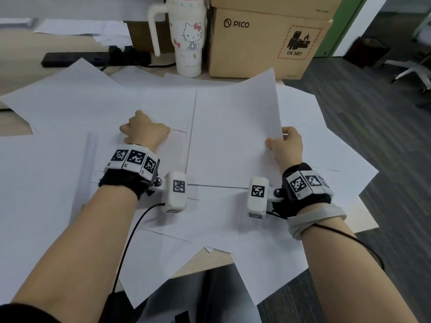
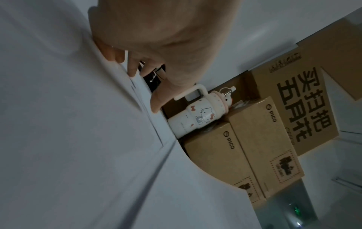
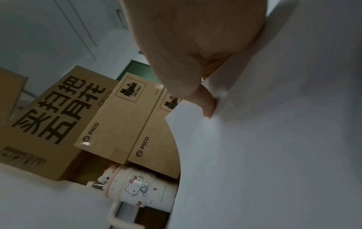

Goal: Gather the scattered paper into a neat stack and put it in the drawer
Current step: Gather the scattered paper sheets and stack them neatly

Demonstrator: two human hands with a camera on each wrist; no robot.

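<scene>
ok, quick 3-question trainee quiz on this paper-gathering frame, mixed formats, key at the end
1. True or false: the right hand pinches the edge of a lifted paper sheet.
2. What stands just left of the PICO box? A) Hello Kitty tumbler B) a stapler C) a laptop
3. Fill in: the left hand rests on ____.

Key: 1 true; 2 A; 3 the scattered paper

Tumbler (image 1: 188, 40) and cardboard box (image 1: 263, 43) block the far edge; nearer sheets (image 1: 70, 183) seemingly unobstructed.
</scene>
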